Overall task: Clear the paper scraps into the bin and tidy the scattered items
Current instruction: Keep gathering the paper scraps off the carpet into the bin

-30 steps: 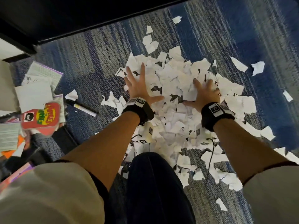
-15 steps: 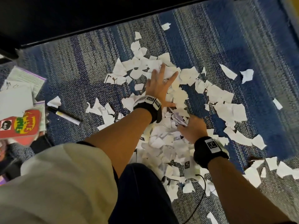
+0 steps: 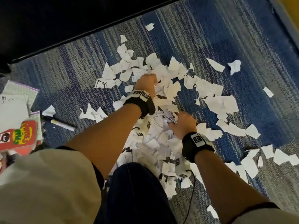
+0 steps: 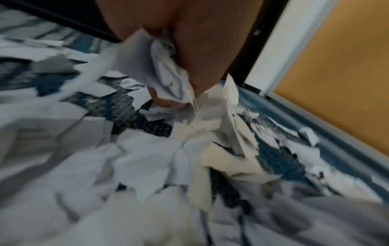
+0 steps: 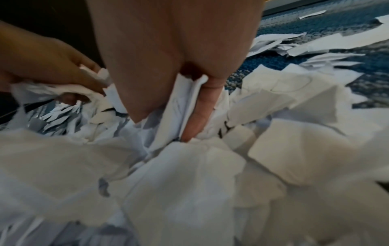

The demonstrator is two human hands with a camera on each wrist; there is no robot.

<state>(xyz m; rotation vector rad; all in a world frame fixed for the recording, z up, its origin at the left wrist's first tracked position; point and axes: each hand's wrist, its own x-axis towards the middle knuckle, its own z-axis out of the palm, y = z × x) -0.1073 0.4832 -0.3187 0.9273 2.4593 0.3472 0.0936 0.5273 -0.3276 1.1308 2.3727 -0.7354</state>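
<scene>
While kneeling | left hand (image 3: 146, 83), right hand (image 3: 183, 124) fingers clamp paper scraps (image 3: 159, 139)

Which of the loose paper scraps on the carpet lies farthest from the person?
The lone scrap nearest the dark furniture edge, beyond every other piece.

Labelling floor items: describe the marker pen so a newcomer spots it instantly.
Start at the blue-grey patterned carpet and go left of the white torn paper scraps toward the red game box. Between them lies the slim white marker pen with a black cap, the only long, rod-shaped item there.
</scene>
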